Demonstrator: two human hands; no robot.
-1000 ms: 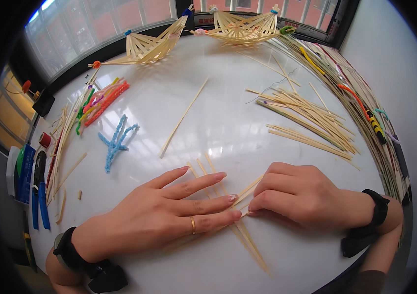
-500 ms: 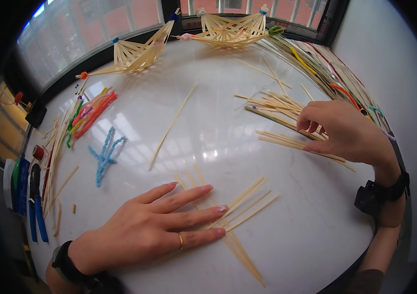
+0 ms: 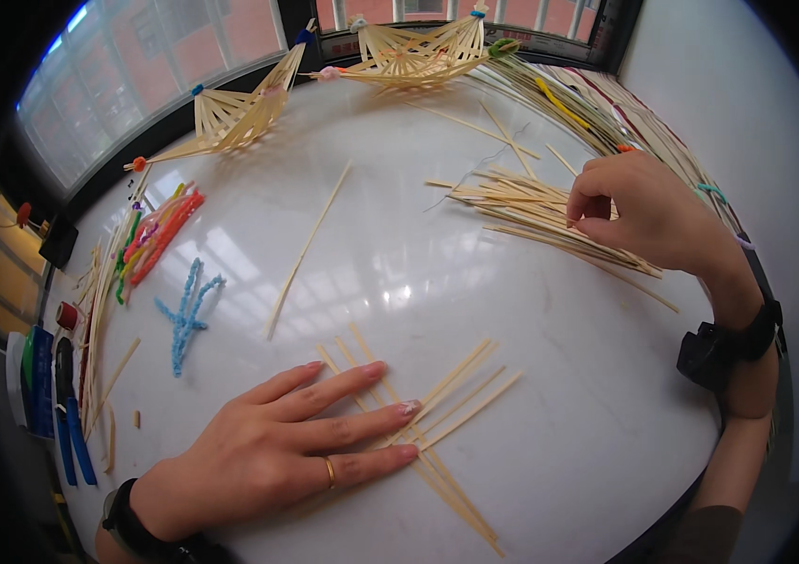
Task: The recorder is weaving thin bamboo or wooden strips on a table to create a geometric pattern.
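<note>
My left hand (image 3: 296, 437) lies flat with fingers spread over a small lattice of pale bamboo strips (image 3: 456, 378), holding it down on the table. The strips cross beneath the fingertips, so the crossing itself is partly covered. My right hand (image 3: 648, 211) is at the right, over a loose pile of bamboo strips (image 3: 512, 197). Its thumb and index finger meet in a pinch at the pile's near side. Whatever sits between those fingertips, if anything, is too small or hidden to make out.
Woven bamboo pieces (image 3: 240, 122) with coloured ties stand along the window. Coloured pipe cleaners (image 3: 169, 240) and light-blue ones (image 3: 185, 320) lie left, near blue-handled pliers (image 3: 78, 442). One strip (image 3: 310, 248) lies mid-table. Long strips (image 3: 606, 113) line the right wall.
My right hand has lifted slightly from the strips, and its thumb and index finger have closed together. The separate near strips now lie closer to the pile. My left hand keeps its place on the lattice.
</note>
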